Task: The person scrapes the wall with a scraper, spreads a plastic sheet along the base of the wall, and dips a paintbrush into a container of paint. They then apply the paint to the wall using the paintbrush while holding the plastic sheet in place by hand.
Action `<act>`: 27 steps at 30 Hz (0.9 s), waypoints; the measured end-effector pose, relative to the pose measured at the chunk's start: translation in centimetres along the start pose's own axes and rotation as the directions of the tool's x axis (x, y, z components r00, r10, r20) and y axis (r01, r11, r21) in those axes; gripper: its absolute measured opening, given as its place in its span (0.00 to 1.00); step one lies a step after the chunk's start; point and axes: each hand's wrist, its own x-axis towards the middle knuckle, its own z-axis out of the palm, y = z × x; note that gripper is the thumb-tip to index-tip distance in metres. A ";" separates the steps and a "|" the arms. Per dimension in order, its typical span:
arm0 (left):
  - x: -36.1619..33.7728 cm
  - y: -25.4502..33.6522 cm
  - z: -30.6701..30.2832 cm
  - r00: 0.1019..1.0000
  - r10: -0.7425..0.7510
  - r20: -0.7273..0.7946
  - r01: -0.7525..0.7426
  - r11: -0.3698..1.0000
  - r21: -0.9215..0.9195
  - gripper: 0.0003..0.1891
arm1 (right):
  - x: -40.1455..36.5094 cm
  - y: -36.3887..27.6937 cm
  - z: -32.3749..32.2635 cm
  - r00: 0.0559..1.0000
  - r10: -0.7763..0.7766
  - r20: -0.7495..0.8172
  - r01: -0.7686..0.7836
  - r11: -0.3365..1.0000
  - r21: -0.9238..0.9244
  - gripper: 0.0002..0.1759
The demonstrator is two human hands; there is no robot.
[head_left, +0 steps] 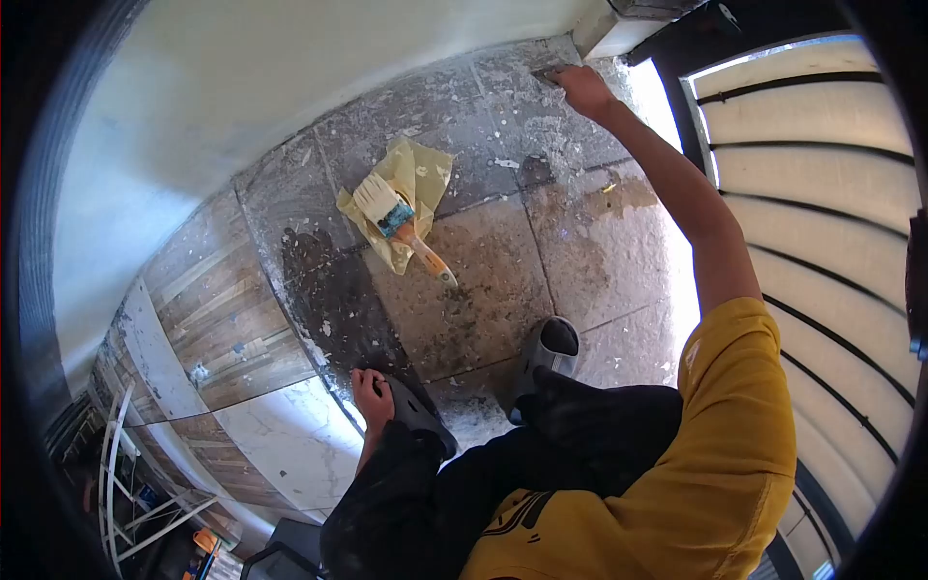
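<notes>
Stretched far forward, my right hand (584, 92) is closed around a small dark flat tool (545, 75), like a scraper. The tool is at the paint-spattered floor tiles (435, 106), close to the wall corner; its handle is hidden in my fist. My left hand (371, 394) is low beside my left grey shoe (418, 411), with its fingers curled; whatever they hold, if anything, is hidden. Between the hands, a paintbrush (400, 218) with pale bristles and a wooden handle lies on a crumpled yellowish plastic sheet (432, 174).
A pale wall (261, 68) curves along the left and far side. At right stands a dark-barred gate (802, 145) with cream panels. A white metal rack (116, 474) and clutter are at lower left. My right shoe (549, 353) rests on the tiles. Flakes and damp patches mark the floor.
</notes>
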 end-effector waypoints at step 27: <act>-0.8 0.0 0.5 0.996 -0.060 -0.071 0.049 0.989 -0.141 0.02 | -3.1 -2.1 -2.4 0.999 -0.034 0.018 0.034 0.999 -0.013 0.30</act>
